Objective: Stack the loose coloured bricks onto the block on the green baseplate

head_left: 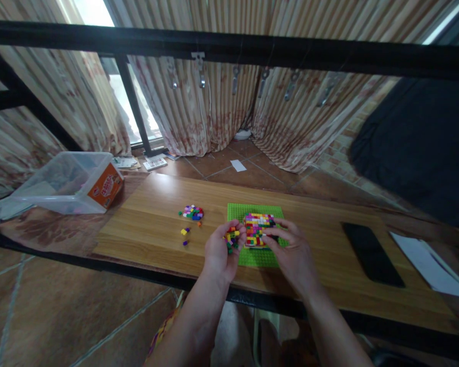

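A green studded baseplate point(255, 258) lies on the wooden board, and on it stands a block of many-coloured toy bricks point(259, 221). My left hand point(222, 248) is cupped at the plate's left edge, its curled fingers around several loose toy bricks point(232, 235). My right hand point(292, 250) is at the right side of the brick block, thumb and forefinger closed close together over its front part. Whether a small brick sits between those fingertips is too small to tell. A pile of loose bricks point(193, 212) lies to the left, with several single bricks point(185, 232) nearer me.
A clear plastic bin point(67, 188) with an orange label stands at the left end. On the right lie a black flat slab point(373, 253) and white paper sheets point(432, 262). A black metal bar point(229, 48) with hanging clips crosses above, before striped curtains point(199, 112).
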Action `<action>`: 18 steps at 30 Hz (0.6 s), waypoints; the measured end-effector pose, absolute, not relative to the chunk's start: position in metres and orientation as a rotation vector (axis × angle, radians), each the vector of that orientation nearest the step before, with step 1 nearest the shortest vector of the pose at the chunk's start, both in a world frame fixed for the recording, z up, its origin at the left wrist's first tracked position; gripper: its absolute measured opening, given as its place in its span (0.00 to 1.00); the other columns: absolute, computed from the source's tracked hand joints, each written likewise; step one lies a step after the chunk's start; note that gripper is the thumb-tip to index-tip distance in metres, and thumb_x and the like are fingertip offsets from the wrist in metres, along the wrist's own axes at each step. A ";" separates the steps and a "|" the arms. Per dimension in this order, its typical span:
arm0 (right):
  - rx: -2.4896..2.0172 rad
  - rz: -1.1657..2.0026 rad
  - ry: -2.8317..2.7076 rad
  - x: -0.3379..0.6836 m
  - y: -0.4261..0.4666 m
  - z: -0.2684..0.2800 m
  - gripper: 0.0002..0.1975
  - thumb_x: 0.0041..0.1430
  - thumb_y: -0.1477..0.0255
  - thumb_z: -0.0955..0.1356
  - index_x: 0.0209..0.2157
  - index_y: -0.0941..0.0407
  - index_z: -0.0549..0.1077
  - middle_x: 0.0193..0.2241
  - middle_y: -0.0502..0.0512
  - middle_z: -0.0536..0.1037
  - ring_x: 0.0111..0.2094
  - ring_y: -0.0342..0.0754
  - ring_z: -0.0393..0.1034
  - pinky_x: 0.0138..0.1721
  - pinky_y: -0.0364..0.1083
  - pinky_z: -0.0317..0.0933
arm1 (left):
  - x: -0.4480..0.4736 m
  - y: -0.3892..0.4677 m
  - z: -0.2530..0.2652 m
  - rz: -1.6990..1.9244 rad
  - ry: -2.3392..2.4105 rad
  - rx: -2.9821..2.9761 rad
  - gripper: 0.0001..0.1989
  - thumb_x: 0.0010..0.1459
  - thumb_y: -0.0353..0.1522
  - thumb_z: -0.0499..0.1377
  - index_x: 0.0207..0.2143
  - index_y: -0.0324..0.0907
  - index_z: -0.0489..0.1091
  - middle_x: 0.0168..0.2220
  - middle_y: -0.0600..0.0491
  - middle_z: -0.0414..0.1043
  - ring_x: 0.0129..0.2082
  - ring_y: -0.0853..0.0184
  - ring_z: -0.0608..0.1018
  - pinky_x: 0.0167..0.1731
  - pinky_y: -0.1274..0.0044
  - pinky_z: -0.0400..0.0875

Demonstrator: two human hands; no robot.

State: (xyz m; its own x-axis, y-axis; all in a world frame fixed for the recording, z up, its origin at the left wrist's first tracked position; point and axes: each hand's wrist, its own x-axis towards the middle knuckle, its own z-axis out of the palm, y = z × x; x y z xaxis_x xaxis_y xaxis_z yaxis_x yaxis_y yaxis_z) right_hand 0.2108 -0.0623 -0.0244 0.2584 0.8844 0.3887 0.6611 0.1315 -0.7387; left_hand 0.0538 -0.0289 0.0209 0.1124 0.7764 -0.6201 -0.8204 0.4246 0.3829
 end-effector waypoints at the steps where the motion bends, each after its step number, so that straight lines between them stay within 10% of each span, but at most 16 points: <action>1: -1.608 0.292 -1.468 0.211 -0.062 -0.026 0.06 0.55 0.65 0.71 0.32 0.49 0.81 0.49 0.57 0.75 0.51 0.56 0.68 0.54 0.60 0.58 | 0.054 -0.029 0.021 1.172 0.869 -0.058 0.06 0.56 0.21 0.55 0.27 0.31 0.71 0.25 0.48 0.72 0.24 0.72 0.76 0.24 0.83 0.74; 18: -1.510 0.760 -0.898 0.208 -0.054 -0.042 0.10 0.38 0.66 0.77 0.27 0.52 0.81 0.39 0.54 0.79 0.47 0.55 0.70 0.54 0.57 0.57 | 0.052 -0.029 0.023 1.158 0.871 -0.042 0.08 0.58 0.23 0.55 0.27 0.31 0.71 0.25 0.48 0.72 0.23 0.73 0.76 0.25 0.83 0.74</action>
